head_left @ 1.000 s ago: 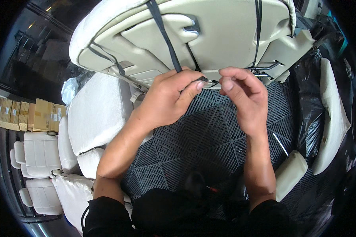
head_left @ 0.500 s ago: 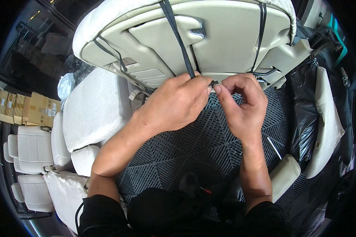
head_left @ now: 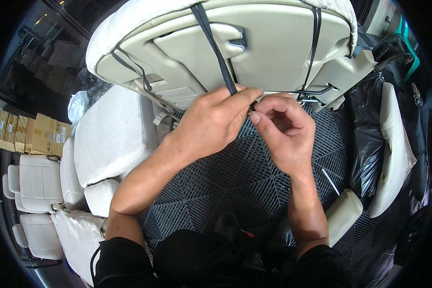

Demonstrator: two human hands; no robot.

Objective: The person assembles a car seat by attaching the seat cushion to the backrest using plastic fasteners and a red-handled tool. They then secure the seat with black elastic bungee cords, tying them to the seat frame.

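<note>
A cream car seat [head_left: 273,53] with a light fabric cover stands tilted in front of me, its hard plastic underside facing me. Black elastic straps cross that plastic. My left hand [head_left: 218,120] is closed on the middle black strap [head_left: 215,50], which runs taut from the seat's top edge down into my fingers. My right hand [head_left: 288,129] pinches at a small dark piece [head_left: 252,105] between the two hands, with its other fingers curled. That piece is mostly hidden by the fingertips, so its kind cannot be made out. Another black strap [head_left: 314,48] hangs to the right.
Covered seats [head_left: 110,139] and cardboard boxes [head_left: 48,134] stand at the left. On the right are black plastic bags [head_left: 369,139], a pale covered cushion [head_left: 393,149] and a cream armrest-like part [head_left: 345,216]. A red-handled tool [head_left: 247,233] lies on the dark patterned mat [head_left: 187,201].
My right hand has shifted slightly left and down, closer to the left hand. The left hand keeps its grip on the strap, its fingers now covering more of the small dark piece.
</note>
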